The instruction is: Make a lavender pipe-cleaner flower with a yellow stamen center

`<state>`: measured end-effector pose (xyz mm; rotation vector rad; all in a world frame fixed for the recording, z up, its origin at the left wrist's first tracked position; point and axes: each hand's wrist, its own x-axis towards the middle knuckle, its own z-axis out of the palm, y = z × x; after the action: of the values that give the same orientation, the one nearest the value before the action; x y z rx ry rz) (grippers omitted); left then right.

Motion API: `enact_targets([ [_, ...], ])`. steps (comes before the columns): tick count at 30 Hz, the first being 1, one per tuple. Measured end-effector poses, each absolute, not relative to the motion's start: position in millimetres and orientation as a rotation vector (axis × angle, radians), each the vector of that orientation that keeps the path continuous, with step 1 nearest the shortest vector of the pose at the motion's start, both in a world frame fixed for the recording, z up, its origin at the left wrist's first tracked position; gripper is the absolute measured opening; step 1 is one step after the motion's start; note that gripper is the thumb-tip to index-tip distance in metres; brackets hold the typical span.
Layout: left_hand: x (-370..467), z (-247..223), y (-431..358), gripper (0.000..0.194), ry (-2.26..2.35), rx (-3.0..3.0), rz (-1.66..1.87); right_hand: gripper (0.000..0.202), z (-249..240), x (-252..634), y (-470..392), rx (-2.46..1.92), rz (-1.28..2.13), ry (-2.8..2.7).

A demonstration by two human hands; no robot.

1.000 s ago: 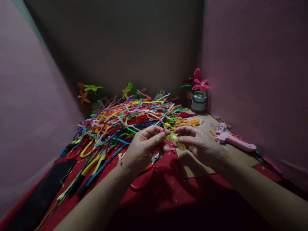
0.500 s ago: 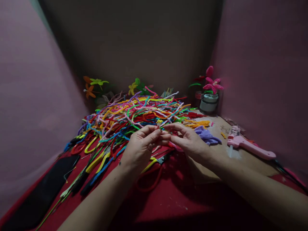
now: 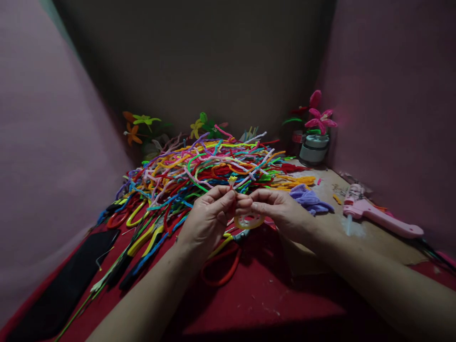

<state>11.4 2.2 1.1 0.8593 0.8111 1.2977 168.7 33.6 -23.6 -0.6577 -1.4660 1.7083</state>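
My left hand is closed, pinching a small bunch of yellow-tipped flower stamens upright between thumb and fingertips. Something red shows just under the bunch, partly covered by my fingers. My right hand meets it from the right, its thumb and fingers pressed together. A pale yellow ring like a small tape roll hangs below the fingertips of my right hand. Whether a strip runs from it to the stamens is too small to tell. Red-handled scissors lie on the cloth under my hands.
Behind my hands is a heap of coloured pipe cleaners. Yellow-handled pliers and a black phone lie left. At right are purple petals, a pink glue gun on cardboard, and a potted pink flower.
The fingers of my right hand have closed together, and the pale ring now shows below them. The stamen bunch stays in my left hand. The view has shifted slightly.
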Motion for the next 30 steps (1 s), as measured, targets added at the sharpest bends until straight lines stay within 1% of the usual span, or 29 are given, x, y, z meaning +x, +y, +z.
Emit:
enact_targets([
  [5,14,-1,4,0.006,0.815,0.836,1.278,0.016,-29,171,35,-0.635,1.951,-1.233],
  [10,15,-3,3,0.005,0.819,0.853,1.281,0.022,-30,170,35,-0.572,2.011,-1.156],
  [16,13,-5,4,0.002,0.799,0.883,1.27,0.017,-28,170,37,-0.777,1.912,-1.185],
  [20,13,-4,6,0.001,0.835,0.9,1.25,0.018,-27,171,36,-0.863,1.846,-1.263],
  [26,18,-2,-1,0.009,0.93,1.01,1.264,0.026,-17,176,35,-0.936,1.618,-1.407],
  [30,18,-4,-2,0.013,0.988,1.044,1.314,0.026,-14,178,35,-0.904,1.526,-1.448],
])
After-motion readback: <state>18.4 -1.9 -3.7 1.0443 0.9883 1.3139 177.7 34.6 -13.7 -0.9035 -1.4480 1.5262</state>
